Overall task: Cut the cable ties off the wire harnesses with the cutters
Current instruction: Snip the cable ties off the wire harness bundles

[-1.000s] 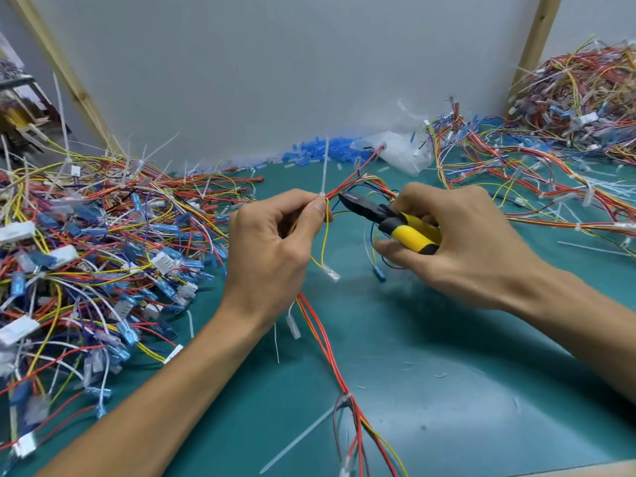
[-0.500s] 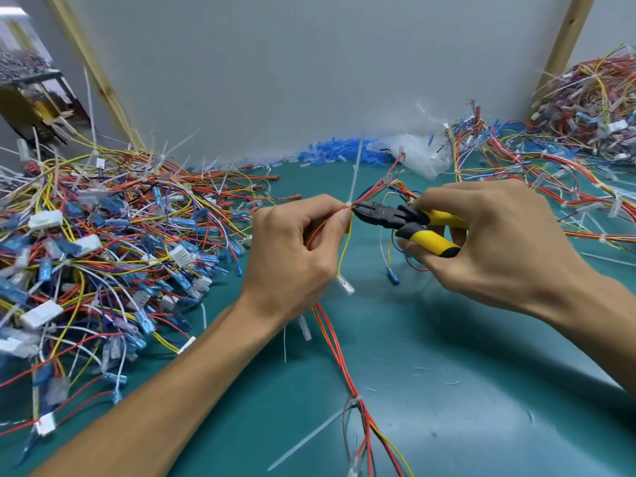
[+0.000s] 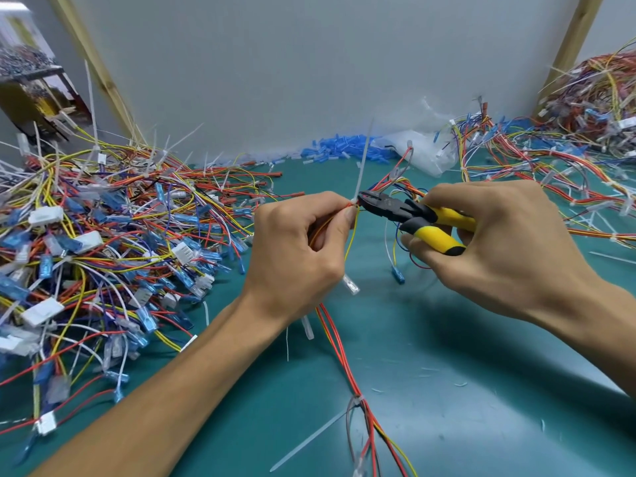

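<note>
The white cable tie [image 3: 361,168] stands up at frame centre, its base against the tips of the cutters [image 3: 411,218]. The left hand [image 3: 296,249] pinches the wire harness [image 3: 332,327] right beside the tie, and the right hand [image 3: 509,249] is curled round the yellow handles. The blades look nearly closed, though whether they bite only the strap is too small to tell. The risk is a nicked wire or thumb, both being so close to the blades. Another tie [image 3: 358,402] sits lower on the harness, over the green table [image 3: 464,390]. Heaped harnesses [image 3: 103,235] fill the left.
</note>
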A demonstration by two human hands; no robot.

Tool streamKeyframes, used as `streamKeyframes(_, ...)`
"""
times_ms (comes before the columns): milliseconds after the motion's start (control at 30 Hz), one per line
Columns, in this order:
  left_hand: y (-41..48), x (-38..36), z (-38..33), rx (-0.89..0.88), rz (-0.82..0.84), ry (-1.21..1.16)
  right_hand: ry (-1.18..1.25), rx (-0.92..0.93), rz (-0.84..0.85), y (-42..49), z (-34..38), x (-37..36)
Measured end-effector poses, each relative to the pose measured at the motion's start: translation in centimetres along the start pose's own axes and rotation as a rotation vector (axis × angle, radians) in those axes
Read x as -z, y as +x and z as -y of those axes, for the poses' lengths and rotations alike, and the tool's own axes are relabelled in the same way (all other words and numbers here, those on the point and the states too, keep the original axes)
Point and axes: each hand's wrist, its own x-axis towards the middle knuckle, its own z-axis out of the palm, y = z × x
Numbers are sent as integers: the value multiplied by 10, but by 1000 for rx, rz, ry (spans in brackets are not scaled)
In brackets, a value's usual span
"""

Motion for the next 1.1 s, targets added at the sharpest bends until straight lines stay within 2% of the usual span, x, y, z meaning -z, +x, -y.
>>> streamKeyframes(400,-1,-2,-3,-24,-12,56,-67,-19,29,0,-1,2)
streamKeyframes(833,-3,-2,-1,-41,10,60,-105,68,77,1,-7,4)
streamKeyframes(1100,4,4,-1,-83,33,75,-212,142,-46,1,-10,6)
